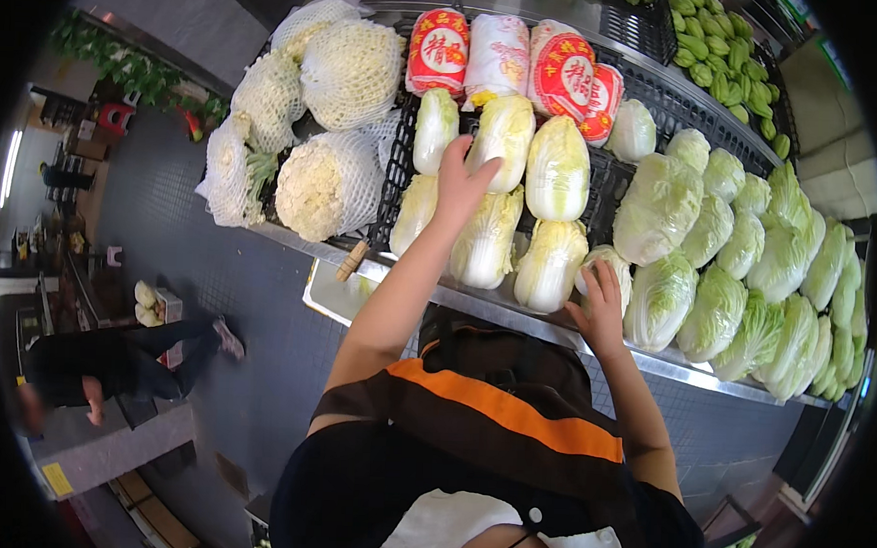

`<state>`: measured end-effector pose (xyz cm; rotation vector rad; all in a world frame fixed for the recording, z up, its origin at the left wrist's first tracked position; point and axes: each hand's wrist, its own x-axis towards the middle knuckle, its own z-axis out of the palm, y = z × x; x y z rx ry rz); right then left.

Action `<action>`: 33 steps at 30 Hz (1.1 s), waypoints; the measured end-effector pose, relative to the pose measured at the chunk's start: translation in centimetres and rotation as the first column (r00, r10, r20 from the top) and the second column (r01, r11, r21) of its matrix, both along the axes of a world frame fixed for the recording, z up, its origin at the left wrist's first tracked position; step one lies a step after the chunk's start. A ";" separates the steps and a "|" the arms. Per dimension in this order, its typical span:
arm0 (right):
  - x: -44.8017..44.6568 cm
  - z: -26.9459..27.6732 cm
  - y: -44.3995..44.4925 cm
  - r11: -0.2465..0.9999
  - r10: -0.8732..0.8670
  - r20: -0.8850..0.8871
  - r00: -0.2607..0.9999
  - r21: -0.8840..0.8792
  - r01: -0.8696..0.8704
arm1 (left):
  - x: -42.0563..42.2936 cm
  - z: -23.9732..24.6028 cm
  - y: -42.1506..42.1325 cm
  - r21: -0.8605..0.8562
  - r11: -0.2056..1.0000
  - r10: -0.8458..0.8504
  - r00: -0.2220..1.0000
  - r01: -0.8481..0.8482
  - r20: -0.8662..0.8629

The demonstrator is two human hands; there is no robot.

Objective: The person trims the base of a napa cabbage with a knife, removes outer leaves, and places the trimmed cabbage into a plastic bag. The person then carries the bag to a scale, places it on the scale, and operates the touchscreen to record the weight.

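My left hand (465, 179) is at a film-wrapped napa cabbage (505, 139) in the middle row, fingers along its left side and thumb across its lower front. My right hand (602, 309) rests with spread fingers against a small pale cabbage (622, 269) at the front edge. Another wrapped napa cabbage (558, 168) lies right of the one at my left hand. Along the front are a yellowish napa cabbage (487, 239) and a similar napa cabbage (552, 267). My left forearm partly covers a further napa cabbage (414, 214).
Net-wrapped cauliflowers (347, 75) fill the left side, and greener napa cabbages (662, 300) are stacked at right. Packages in red printed wrap (437, 51) stand behind. A metal rail (481, 304) edges the display. Chayotes (721, 55) lie at the back right. Another person (124, 364) is at far left.
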<state>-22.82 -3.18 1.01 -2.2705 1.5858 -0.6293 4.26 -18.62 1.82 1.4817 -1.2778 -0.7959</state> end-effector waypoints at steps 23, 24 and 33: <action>7.9 6.4 -2.3 0.987 0.037 0.421 0.906 0.129 -0.101 | 1.7 4.8 7.9 0.089 0.996 0.015 0.916 0.022 -0.400; 9.0 6.4 -2.6 0.977 0.041 0.505 0.862 0.162 -0.141 | 2.4 4.8 9.3 0.098 0.995 0.042 0.848 0.012 -0.529; 19.7 8.1 -1.4 0.737 0.229 0.696 0.680 0.332 -0.589 | 9.0 4.9 23.1 0.209 0.976 0.153 0.497 0.057 -0.854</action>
